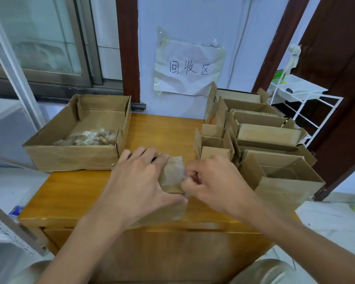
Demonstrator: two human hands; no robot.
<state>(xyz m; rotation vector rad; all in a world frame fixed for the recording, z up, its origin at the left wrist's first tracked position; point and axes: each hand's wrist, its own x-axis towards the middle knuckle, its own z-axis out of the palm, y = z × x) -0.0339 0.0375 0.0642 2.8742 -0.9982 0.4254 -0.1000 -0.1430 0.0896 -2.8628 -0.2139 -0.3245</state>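
Note:
A small brown cardboard box [172,174] lies on the wooden table [74,193], near its middle. My left hand [139,179] covers the box's left side, fingers curled over its far edge and thumb along the near edge. My right hand [211,181] sits at the box's right edge with the fingers curled, pinching a strip of clear tape [181,208] that hangs from the box toward the table's front.
An open shallow carton [74,158] at the left holds crumpled clear tape scraps [86,138]. Several small open cardboard boxes [264,140] crowd the table's right side. A paper sign [189,68] is taped to the wall. A white wire rack [301,103] stands at far right.

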